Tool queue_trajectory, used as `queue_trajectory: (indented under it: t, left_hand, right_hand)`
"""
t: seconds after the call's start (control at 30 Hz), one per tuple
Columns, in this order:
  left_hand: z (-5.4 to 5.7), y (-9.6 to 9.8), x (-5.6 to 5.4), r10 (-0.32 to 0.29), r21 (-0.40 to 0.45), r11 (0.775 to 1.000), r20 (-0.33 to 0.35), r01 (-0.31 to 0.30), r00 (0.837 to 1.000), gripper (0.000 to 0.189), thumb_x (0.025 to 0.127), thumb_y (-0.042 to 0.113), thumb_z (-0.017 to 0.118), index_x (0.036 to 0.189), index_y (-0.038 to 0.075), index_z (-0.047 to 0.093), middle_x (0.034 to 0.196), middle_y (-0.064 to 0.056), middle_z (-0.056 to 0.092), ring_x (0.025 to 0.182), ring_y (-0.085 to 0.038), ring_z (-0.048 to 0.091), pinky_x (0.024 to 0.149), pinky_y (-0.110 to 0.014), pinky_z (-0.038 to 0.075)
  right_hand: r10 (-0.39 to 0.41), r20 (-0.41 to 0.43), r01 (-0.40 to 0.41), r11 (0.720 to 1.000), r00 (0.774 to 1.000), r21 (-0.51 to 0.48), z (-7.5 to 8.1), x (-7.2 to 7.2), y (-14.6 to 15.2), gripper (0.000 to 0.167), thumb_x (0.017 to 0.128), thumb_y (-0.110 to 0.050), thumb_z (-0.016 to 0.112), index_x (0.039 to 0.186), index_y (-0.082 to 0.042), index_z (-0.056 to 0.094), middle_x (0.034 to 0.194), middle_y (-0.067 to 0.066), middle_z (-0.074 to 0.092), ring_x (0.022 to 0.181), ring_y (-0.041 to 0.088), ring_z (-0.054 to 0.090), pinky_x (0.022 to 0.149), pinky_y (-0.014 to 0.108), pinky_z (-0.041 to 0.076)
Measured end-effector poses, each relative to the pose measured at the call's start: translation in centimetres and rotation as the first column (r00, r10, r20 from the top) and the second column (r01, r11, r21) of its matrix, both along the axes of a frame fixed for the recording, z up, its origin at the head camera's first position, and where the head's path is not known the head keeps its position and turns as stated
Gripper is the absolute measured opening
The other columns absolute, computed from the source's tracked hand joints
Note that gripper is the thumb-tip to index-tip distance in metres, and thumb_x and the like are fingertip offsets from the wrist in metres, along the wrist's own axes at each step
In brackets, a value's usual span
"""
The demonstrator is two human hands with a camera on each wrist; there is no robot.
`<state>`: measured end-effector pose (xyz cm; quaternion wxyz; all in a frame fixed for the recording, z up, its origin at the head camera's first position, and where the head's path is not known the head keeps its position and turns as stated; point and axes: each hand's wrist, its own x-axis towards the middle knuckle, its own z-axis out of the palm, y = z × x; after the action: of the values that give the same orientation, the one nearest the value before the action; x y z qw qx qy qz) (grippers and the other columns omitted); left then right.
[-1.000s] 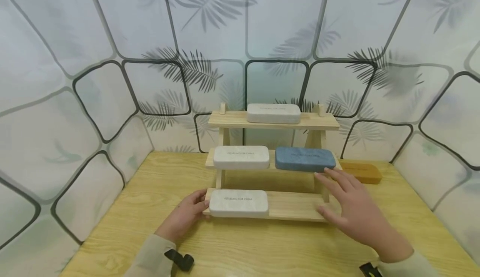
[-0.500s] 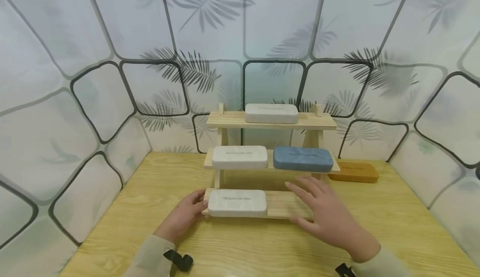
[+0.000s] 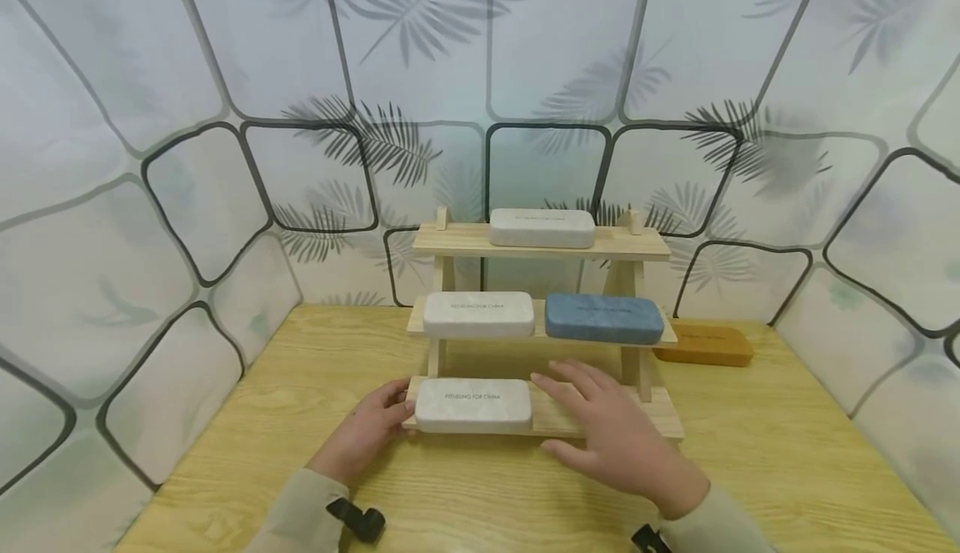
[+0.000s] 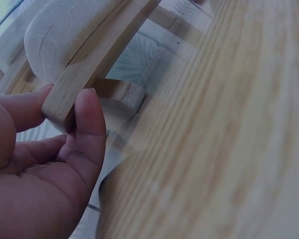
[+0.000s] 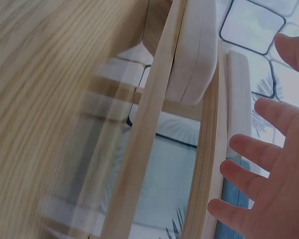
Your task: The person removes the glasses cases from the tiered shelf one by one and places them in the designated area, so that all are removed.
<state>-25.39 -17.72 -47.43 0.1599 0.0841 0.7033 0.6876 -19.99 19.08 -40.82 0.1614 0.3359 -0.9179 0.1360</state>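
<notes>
A three-tier wooden display stand (image 3: 615, 241) bears several glasses cases. My left hand (image 3: 369, 428) pinches the left end of its lowest shelf; thumb and fingers show around the plank end in the left wrist view, where the hand (image 4: 55, 164) is close up. Beside those fingers lies a white case (image 3: 474, 407) on the bottom shelf. My right hand (image 3: 618, 436) hovers before that shelf with fingers spread, just right of the white case and holding nothing. In the right wrist view, the spread fingers (image 5: 256, 149) stand apart from the stand.
On the middle shelf sit another white case (image 3: 478, 315) and a blue case (image 3: 603, 318). The top shelf carries a white case (image 3: 542, 228). An orange-brown case (image 3: 705, 345) lies on the wooden table (image 3: 795, 453) behind the stand's right side. Patterned sheeting (image 3: 551, 37) encloses the table's back and sides.
My right hand has moved left along the bottom shelf, from below the blue case's right end toward the white case. The left hand keeps its place on the shelf end.
</notes>
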Motion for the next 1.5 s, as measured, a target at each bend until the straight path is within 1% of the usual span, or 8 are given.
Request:
queue_trajectory:
  t: [0.1, 0.23, 0.43, 0.63, 0.77, 1.0, 1.23, 1.5]
  left_hand:
    - [0.0, 0.0, 0.0, 0.006, 0.004, 1.000, 0.002, -0.006, 1.000, 0.061, 0.107, 0.015, 0.052, 0.155, -0.008, 0.024, 0.141, -0.027, 0.047, 0.112, -0.025, 0.059, 0.089, -0.039, 0.055]
    - [0.2, 0.1, 0.1, 0.021, 0.002, 1.000, 0.003, -0.021, 1.000, 0.059, 0.107, 0.013, 0.051, 0.155, -0.009, 0.024, 0.140, -0.027, 0.047, 0.111, -0.025, 0.059, 0.089, -0.040, 0.055]
    - [0.2, 0.1, 0.1, 0.022, 0.003, 1.000, 0.009, -0.022, 1.000, 0.059, 0.107, 0.014, 0.051, 0.155, -0.008, 0.024, 0.139, -0.026, 0.047, 0.110, -0.025, 0.059, 0.089, -0.038, 0.055]
    - [0.0, 0.0, 0.0, 0.017, 0.004, 1.000, 0.004, -0.017, 1.000, 0.058, 0.107, 0.013, 0.050, 0.155, -0.008, 0.024, 0.139, -0.026, 0.048, 0.111, -0.025, 0.059, 0.089, -0.038, 0.055]
    - [0.0, 0.1, 0.0, 0.014, 0.006, 1.000, -0.003, -0.014, 1.000, 0.057, 0.107, 0.012, 0.050, 0.155, -0.009, 0.024, 0.139, -0.026, 0.048, 0.111, -0.024, 0.059, 0.089, -0.038, 0.055]
    - [0.2, 0.0, 0.1, 0.021, -0.010, 1.000, 0.004, -0.021, 1.000, 0.058, 0.108, 0.014, 0.050, 0.155, -0.008, 0.025, 0.140, -0.026, 0.047, 0.112, -0.025, 0.059, 0.090, -0.039, 0.055]
    - [0.0, 0.0, 0.0, 0.018, -0.019, 1.000, 0.003, -0.018, 1.000, 0.057, 0.107, 0.013, 0.050, 0.155, -0.008, 0.026, 0.139, -0.026, 0.049, 0.112, -0.025, 0.059, 0.089, -0.039, 0.055]
    - [0.0, 0.1, 0.0, 0.011, -0.037, 0.999, -0.008, -0.011, 1.000, 0.059, 0.107, 0.018, 0.053, 0.155, -0.006, 0.028, 0.140, -0.024, 0.050, 0.114, -0.026, 0.058, 0.089, -0.037, 0.055]
  right_hand:
    - [0.002, 0.032, -0.002, 1.000, 0.999, 0.005, -0.1, -0.2, -0.8, 0.075, 0.093, -0.063, 0.062, 0.157, -0.030, 0.040, 0.157, 0.005, 0.040, 0.143, 0.033, 0.035, 0.112, 0.059, 0.032]
    - [0.018, 0.075, -0.019, 1.000, 0.997, 0.007, -0.2, -0.5, -2.2, 0.075, 0.094, -0.066, 0.058, 0.156, -0.027, 0.042, 0.157, 0.006, 0.040, 0.143, 0.033, 0.035, 0.112, 0.060, 0.032]
    - [0.031, 0.126, -0.036, 0.998, 0.992, 0.042, -0.5, -1.1, -4.3, 0.076, 0.094, -0.070, 0.053, 0.157, -0.029, 0.040, 0.157, 0.007, 0.039, 0.144, 0.032, 0.035, 0.112, 0.058, 0.032]
    - [0.026, 0.126, -0.033, 0.998, 0.992, 0.053, -0.7, -1.6, -6.0, 0.074, 0.093, -0.062, 0.062, 0.156, -0.028, 0.042, 0.156, 0.010, 0.040, 0.142, 0.034, 0.036, 0.111, 0.059, 0.033]
    - [0.017, 0.132, -0.025, 0.998, 0.991, 0.060, -0.6, -1.8, -6.7, 0.074, 0.091, -0.058, 0.066, 0.155, -0.028, 0.043, 0.156, 0.010, 0.041, 0.142, 0.036, 0.037, 0.111, 0.059, 0.033]
    - [0.005, 0.138, -0.019, 0.995, 0.990, 0.099, -0.7, -2.4, -7.8, 0.075, 0.092, -0.060, 0.063, 0.156, -0.027, 0.041, 0.157, 0.012, 0.039, 0.142, 0.036, 0.036, 0.113, 0.059, 0.031]
    - [-0.015, 0.184, -0.011, 0.990, 0.983, 0.142, -1.1, -2.9, -8.5, 0.076, 0.094, -0.061, 0.061, 0.158, -0.027, 0.038, 0.157, 0.011, 0.039, 0.142, 0.034, 0.037, 0.114, 0.057, 0.031]
    - [-0.011, 0.173, -0.017, 0.987, 0.985, 0.157, -1.6, -3.2, -9.0, 0.075, 0.095, -0.059, 0.061, 0.158, -0.027, 0.036, 0.152, 0.009, 0.045, 0.137, 0.031, 0.043, 0.109, 0.055, 0.038]
